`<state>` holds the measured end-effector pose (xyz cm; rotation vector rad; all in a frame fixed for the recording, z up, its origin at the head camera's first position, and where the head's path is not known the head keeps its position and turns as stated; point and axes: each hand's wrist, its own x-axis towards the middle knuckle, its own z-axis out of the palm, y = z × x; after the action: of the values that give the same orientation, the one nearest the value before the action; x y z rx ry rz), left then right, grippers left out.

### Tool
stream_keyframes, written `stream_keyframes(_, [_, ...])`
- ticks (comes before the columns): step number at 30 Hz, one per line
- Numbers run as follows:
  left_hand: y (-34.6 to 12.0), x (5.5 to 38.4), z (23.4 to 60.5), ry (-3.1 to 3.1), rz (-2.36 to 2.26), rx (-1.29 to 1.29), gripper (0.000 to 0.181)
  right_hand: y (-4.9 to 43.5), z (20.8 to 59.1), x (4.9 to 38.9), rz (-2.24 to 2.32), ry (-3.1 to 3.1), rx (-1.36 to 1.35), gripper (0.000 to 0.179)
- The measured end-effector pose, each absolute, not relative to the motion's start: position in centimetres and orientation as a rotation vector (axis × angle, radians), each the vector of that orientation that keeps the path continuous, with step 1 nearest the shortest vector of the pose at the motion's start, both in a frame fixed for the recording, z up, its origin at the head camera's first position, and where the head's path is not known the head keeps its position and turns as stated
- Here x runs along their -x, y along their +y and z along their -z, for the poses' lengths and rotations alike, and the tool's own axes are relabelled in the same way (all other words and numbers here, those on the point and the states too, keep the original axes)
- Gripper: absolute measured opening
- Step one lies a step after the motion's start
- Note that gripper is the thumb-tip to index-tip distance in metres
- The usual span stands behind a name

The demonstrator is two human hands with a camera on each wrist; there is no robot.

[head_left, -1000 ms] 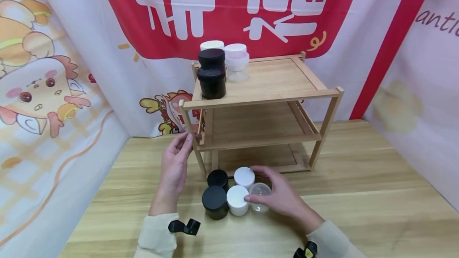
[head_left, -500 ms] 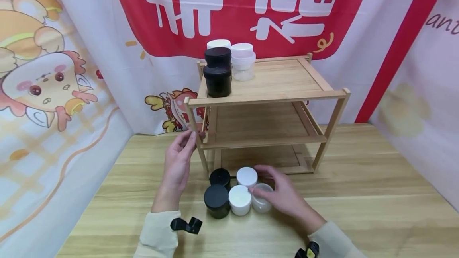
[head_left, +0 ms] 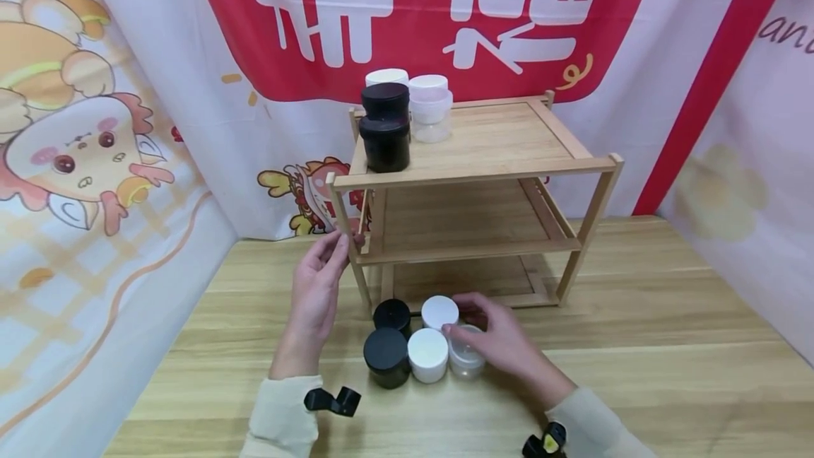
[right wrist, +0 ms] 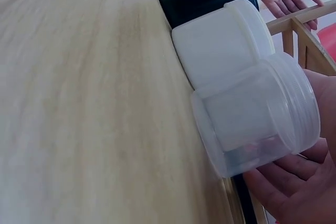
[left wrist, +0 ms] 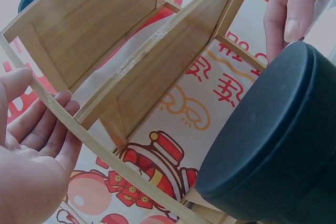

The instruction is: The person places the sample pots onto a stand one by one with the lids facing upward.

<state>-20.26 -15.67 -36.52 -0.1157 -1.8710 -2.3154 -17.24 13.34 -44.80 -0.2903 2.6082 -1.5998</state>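
Note:
My left hand [head_left: 316,281] holds the front left post of a wooden rack [head_left: 490,140]; in the left wrist view the thumb and fingers [left wrist: 39,124] lie on either side of it. At the rack's foot, my right hand [head_left: 499,334] has thumb and fingers at the right side of the rear white jar [head_left: 440,311]. Its thumb passes over a clear jar [right wrist: 252,116]. Beside these stand a front white jar [head_left: 428,355], a large black jar [head_left: 386,359] and a smaller black jar [head_left: 392,315]. The rear white jar is hidden in the right wrist view.
Stacked black jars [head_left: 385,129], a white-lidded clear stack [head_left: 430,110] and another white-lidded jar [head_left: 386,76] stand on the rack's top shelf at the left. Printed cloth [head_left: 305,112] hangs behind the wooden table [head_left: 636,373].
My right thumb has slid back from the front white jar to the rear white jar's edge. The left hand stays on the post. The head view has shifted slightly.

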Motion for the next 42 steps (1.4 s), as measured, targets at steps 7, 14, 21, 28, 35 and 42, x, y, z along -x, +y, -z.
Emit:
stream_keyframes(7, [-15.6,20.2,36.7,-1.883,2.317,0.119,0.04,15.3,45.6,16.4,1.565,2.597,0.348,0.056])
stream_keyframes(14, [-15.7,20.3,36.6,-1.888,2.308,0.138,0.043,16.6,45.6,16.2,1.52,2.518,0.47,0.06])
stream_keyframes(21, [-15.8,20.4,36.6,-1.889,2.31,0.147,0.048,16.9,45.7,16.2,1.464,2.487,0.555,0.066])
stream_keyframes(28, [-15.8,20.4,36.6,-1.888,2.312,0.144,0.047,17.1,46.2,16.3,1.451,2.487,0.61,0.069])
stream_keyframes(35, [-15.7,20.4,36.6,-1.874,2.311,0.138,0.035,17.2,46.2,16.4,1.443,2.47,0.628,0.071])
stream_keyframes(42, [-15.8,20.4,36.5,-1.879,2.316,0.13,0.036,17.2,46.1,16.4,1.434,2.472,0.623,0.072])
